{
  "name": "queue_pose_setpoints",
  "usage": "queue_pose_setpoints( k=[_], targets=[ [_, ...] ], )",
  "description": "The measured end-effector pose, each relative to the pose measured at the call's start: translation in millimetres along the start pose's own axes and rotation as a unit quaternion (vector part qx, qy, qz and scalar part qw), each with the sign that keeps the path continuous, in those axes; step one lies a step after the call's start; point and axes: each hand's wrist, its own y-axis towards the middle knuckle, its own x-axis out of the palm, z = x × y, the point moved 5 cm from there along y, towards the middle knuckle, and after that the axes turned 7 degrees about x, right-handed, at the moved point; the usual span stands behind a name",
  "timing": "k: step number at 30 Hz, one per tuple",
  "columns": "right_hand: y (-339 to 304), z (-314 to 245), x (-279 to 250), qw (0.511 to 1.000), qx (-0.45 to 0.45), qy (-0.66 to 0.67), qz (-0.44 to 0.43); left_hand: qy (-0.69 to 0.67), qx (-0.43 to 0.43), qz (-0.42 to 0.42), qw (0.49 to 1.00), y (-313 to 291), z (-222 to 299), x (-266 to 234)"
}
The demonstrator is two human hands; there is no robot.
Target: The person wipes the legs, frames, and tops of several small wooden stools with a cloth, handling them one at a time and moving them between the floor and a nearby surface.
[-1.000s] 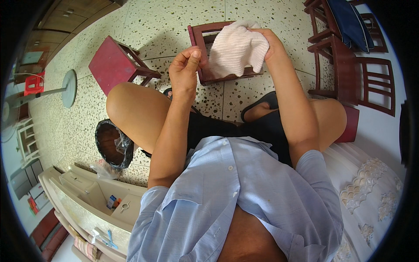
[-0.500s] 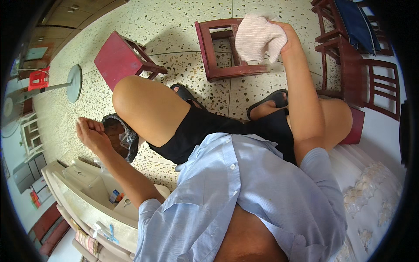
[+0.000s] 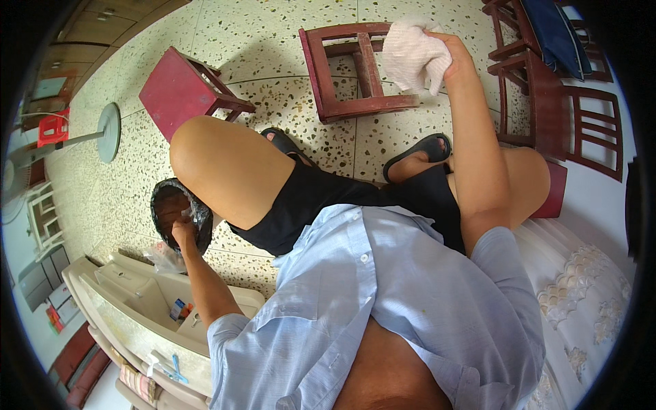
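Observation:
A pale pink ribbed cloth (image 3: 413,55) hangs bunched from my right hand (image 3: 459,60), whose fingers are closed on its right edge. The cloth is held above the right end of a dark red wooden stool (image 3: 326,75), which lies on its side with its legs pointing right. My left hand (image 3: 183,232) reaches down into a dark bin (image 3: 158,213) lined with a black bag, beside my left knee. Its fingers are mostly hidden in the bin's shade, so whether they hold anything does not show. Some clear plastic shows at the liner's right side.
Another red stool (image 3: 179,92) stands beyond my left knee. A fan's round base (image 3: 109,133) is farther left. Near my left elbow is a cream table with open compartments (image 3: 147,301), and a clear plastic bag (image 3: 164,258) by it. Dark red chairs (image 3: 547,102) line the right wall.
My left hand has moved down and to the right, from beside the bin into it. My right hand keeps the cloth, now slightly farther right over the stool.

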Motion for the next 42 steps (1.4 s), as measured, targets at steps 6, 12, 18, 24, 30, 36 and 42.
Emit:
queue_pose_setpoints(
  k=[6,12,18,24,30,36,42],
  targets=[
    [8,18,-5,0.999,0.029,0.002,0.019,-0.089,0.021,0.035,0.995,-9,-7,-10],
    [0,45,-23,0.991,0.036,-0.076,0.109,0.171,0.027,0.125,0.977,-26,118,-108],
    [22,92,-72,0.975,0.089,-0.126,0.158,-0.342,0.166,0.225,0.897,-13,351,-252],
    [17,122,-76,0.884,-0.053,-0.401,0.233,-0.325,0.344,-0.227,0.851,25,586,-79],
    [17,122,-97,0.934,-0.074,-0.293,0.191,-0.09,0.379,-0.409,0.825,19,641,110],
    [7,124,-96,0.952,-0.087,-0.24,0.166,-0.172,0.273,-0.565,0.76,15,634,158],
    [0,121,-90,0.946,-0.078,-0.253,0.186,-0.215,0.158,-0.636,0.724,2,641,135]
  ],
)
